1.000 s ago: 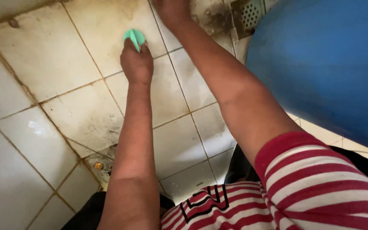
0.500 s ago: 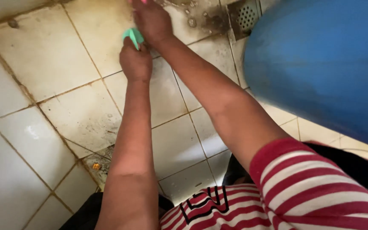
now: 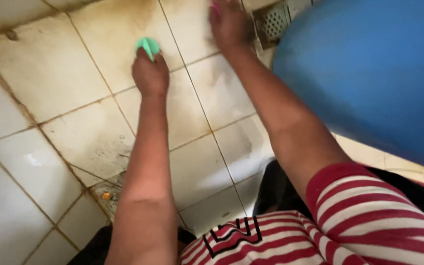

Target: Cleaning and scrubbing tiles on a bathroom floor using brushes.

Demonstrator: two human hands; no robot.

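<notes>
My left hand (image 3: 150, 74) is closed around a small green scrubber (image 3: 147, 46) and presses it against the stained tiled floor (image 3: 74, 93). My right hand (image 3: 229, 24) reaches further out, near the top edge of the view, gripping a small pink object (image 3: 215, 8) that is mostly hidden by the fingers. That hand rests on the tiles just left of a square metal floor drain (image 3: 276, 23). Both forearms stretch forward from my red-and-white striped shirt (image 3: 349, 221).
A large blue container (image 3: 369, 73) fills the right side, close to my right arm. A white tiled wall (image 3: 6, 196) rises at the lower left. Dirt and brown stains mark the grout lines, with debris in the corner (image 3: 105, 195).
My right hand has moved right and away from the left hand, toward the drain. The left hand with the green scrubber stays at about the same spot on the tiles.
</notes>
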